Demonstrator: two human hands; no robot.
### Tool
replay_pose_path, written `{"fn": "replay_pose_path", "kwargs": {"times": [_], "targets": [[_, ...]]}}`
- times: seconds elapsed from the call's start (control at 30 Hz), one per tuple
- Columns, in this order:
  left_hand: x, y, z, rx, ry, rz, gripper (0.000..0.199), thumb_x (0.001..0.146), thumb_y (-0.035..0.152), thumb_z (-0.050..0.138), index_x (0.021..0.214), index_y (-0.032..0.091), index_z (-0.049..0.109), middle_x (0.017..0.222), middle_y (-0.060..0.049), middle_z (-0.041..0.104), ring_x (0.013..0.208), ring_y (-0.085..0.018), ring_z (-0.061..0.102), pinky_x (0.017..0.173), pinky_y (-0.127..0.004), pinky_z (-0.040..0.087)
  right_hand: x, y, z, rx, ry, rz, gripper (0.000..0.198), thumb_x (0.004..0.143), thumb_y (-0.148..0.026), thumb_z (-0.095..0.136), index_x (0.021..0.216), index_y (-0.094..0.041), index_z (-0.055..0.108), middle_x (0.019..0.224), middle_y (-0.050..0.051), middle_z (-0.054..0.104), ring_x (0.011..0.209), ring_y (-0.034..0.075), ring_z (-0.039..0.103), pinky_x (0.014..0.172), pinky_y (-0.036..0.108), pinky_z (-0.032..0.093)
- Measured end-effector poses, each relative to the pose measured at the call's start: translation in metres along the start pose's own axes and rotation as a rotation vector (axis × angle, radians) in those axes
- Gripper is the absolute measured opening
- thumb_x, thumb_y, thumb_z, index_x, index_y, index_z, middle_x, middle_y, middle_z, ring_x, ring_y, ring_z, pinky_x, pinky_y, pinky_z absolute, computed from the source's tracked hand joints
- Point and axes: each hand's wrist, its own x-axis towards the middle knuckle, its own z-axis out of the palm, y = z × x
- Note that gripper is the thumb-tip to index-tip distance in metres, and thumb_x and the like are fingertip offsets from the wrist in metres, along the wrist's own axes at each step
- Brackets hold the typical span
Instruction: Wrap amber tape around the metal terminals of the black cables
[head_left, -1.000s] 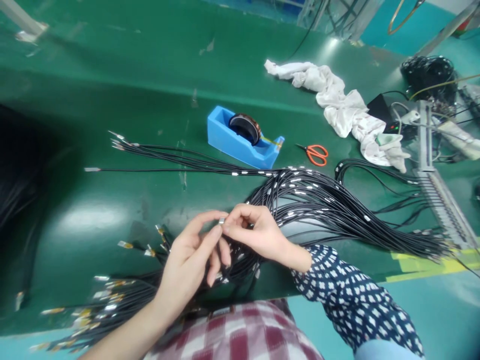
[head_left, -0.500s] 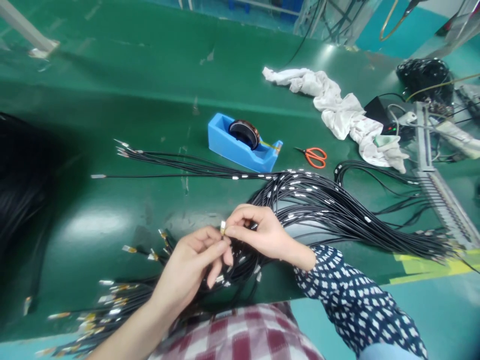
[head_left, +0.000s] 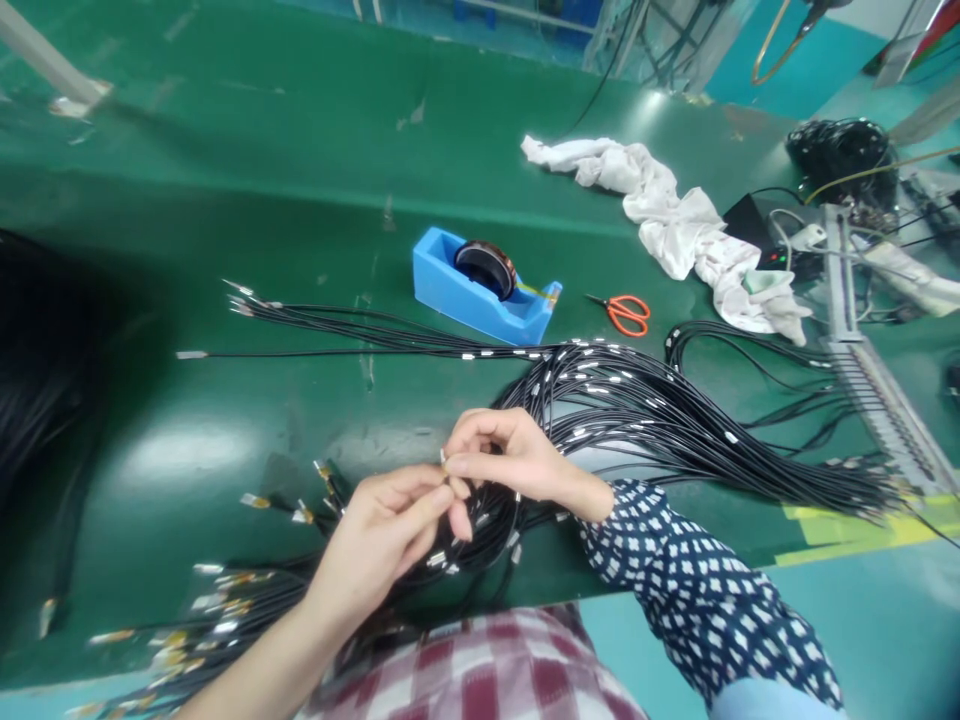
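My left hand [head_left: 401,520] pinches a black cable close to its end, its fingertips pressed together. My right hand [head_left: 517,455] closes thumb and forefinger on the small pale connector [head_left: 443,456] at that same cable end, so most of the connector is hidden. Below and behind both hands runs a thick bundle of black cables [head_left: 637,410] with white labels. At the lower left, several cable ends [head_left: 225,605] carry silvery connectors with amber tape wrapped on them. Beyond my hands stands a blue tape dispenser [head_left: 480,310] with a roll of amber tape [head_left: 486,268].
Orange-handled scissors [head_left: 627,314] lie right of the dispenser. A crumpled white cloth [head_left: 675,230] stretches across the green table [head_left: 262,230]. At the right is a slotted metal rail [head_left: 885,410]; a dark cable heap [head_left: 45,350] is at the left edge.
My right thumb and forefinger have come over the connector, covering more of it than before. The left hand keeps its pinch, and the view has shifted slightly.
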Motion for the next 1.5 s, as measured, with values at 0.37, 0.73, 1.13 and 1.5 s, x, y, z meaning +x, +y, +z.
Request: {"fn": "replay_pose_path", "kwargs": {"times": [0.37,0.73,1.13,1.5], "targets": [[0.002,-0.001,0.007,-0.054,0.153,0.083,0.023,0.085,0.027,0.068,0.07,0.015,0.056,0.063,0.001,0.069,0.029,-0.003,0.049,0.037,-0.015,0.031,-0.004,-0.008,0.009,-0.214,0.241,0.009,0.018,0.079,-0.03,0.072,0.076,-0.012,0.071,0.067,0.001,0.061,0.056,0.008,0.05,0.052,0.021,0.04],[-0.001,-0.002,0.01,-0.078,0.199,0.109,0.02,0.086,0.024,0.067,0.071,0.015,0.056,0.066,0.002,0.069,0.031,-0.003,0.051,0.037,-0.015,0.034,-0.008,-0.013,0.014,-0.298,0.259,0.01,0.016,0.08,-0.03,0.07,0.077,-0.014,0.071,0.068,0.001,0.06,0.058,0.009,0.051,0.054,0.022,0.042],[0.004,-0.003,0.009,-0.252,0.121,0.006,0.015,0.082,0.028,0.071,0.083,0.014,0.067,0.066,-0.001,0.071,0.028,-0.003,0.048,0.034,-0.013,0.036,-0.001,0.003,0.008,-0.039,0.207,0.112,0.027,0.077,-0.039,0.074,0.08,-0.012,0.07,0.072,0.004,0.067,0.063,0.012,0.059,0.061,0.025,0.049],[0.007,-0.011,0.006,-0.45,-0.144,-0.077,0.018,0.082,0.032,0.071,0.075,0.015,0.071,0.057,-0.003,0.071,0.022,-0.003,0.046,0.029,-0.01,0.036,-0.002,-0.001,0.009,0.06,0.17,0.091,0.031,0.067,-0.04,0.081,0.072,-0.013,0.068,0.068,0.0,0.062,0.055,0.007,0.052,0.05,0.02,0.041]]}}
